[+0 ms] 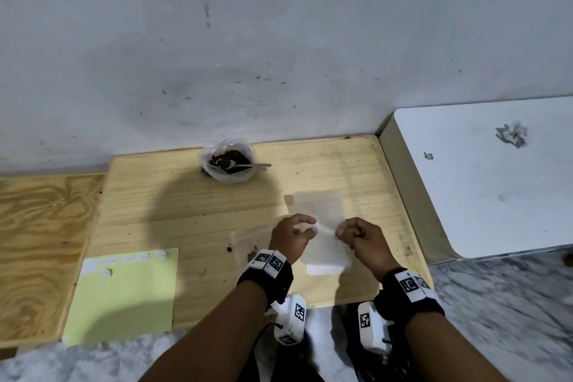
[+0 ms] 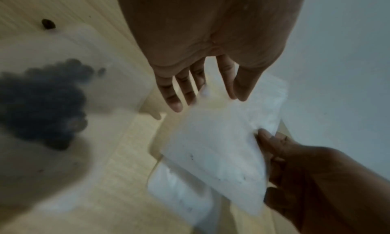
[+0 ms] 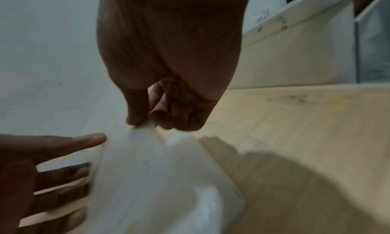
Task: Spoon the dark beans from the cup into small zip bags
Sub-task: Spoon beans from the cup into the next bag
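Note:
A cup (image 1: 228, 164) lined with clear plastic holds dark beans at the back of the wooden board (image 1: 186, 211). A spoon (image 1: 254, 166) lies in it, handle pointing right. Between both hands hangs an empty small zip bag (image 1: 325, 231), held just above the board. My left hand (image 1: 305, 226) pinches its left top edge between thumb and fingers, the fingers (image 2: 175, 100) fairly straight. My right hand (image 1: 341, 231) pinches the right top edge, fingers curled (image 3: 181, 119). The bag (image 2: 215, 145) looks frosted white (image 3: 152, 179).
A zip bag with dark beans (image 2: 42, 104) lies beside my left wrist, and a loose bean (image 2: 48, 23) is nearby. More empty bags (image 1: 319, 205) lie on the board, with a stack (image 1: 325, 267) below. A pale green sheet (image 1: 124, 291) lies front left. A white table (image 1: 483, 177) stands right.

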A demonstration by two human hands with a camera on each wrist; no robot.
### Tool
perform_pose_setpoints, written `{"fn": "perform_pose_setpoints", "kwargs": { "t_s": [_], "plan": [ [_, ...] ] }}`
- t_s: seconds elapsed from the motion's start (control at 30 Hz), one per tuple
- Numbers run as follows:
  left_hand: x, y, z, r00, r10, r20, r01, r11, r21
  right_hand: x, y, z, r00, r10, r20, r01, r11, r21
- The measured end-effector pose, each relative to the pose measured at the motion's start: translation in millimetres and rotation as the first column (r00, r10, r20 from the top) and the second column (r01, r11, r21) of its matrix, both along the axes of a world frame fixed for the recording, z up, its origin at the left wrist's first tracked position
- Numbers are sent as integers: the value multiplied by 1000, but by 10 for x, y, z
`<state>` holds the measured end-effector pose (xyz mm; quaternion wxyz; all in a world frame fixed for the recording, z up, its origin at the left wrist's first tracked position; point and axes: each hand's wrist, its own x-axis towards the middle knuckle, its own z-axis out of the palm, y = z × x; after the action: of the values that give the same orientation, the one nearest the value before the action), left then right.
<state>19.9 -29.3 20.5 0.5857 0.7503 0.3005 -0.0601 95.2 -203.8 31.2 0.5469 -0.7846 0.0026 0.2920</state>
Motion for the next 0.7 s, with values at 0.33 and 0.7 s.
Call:
{"fn": "perform_pose_setpoints", "kwargs": {
  "t_s": [0.33,0.7],
  "plan": [
    [-53,1023,830,971,-30,239,-24,975,219,223,818,1087,978,207,38,-208,978,24],
    [-357,1983,1232,969,-46,242,-91,847,524,-165,2128,1367,953,301,-34,-301,954,-7]
  ]
}}
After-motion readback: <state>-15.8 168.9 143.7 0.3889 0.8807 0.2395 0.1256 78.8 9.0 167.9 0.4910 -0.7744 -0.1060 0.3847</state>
